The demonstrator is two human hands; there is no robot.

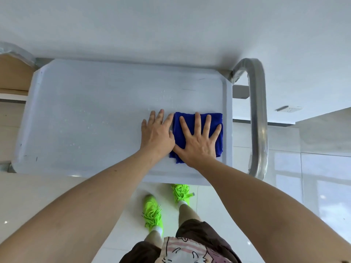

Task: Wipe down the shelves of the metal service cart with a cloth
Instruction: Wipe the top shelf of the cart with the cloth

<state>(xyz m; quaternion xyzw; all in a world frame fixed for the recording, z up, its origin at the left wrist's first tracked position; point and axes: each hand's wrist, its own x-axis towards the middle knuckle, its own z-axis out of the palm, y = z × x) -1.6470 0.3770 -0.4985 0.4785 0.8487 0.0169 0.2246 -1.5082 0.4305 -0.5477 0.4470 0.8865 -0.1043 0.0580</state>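
Cart (pixel 256 114) top shelf (pixel 85 114) fills the middle, its handle on the right and water drops scattered across the surface. Blue cloth (pixel 180 126) lies folded on the shelf's right part, near the rim. Right hand (pixel 199 141) presses flat on it, fingers spread; left hand (pixel 157 133) rests open on the shelf, touching the cloth's left edge.

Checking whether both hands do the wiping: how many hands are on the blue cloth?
1. The right hand lies flat, fingers spread, on the blue cloth; the left hand rests on the cart's top shelf just beside the cloth's left edge.
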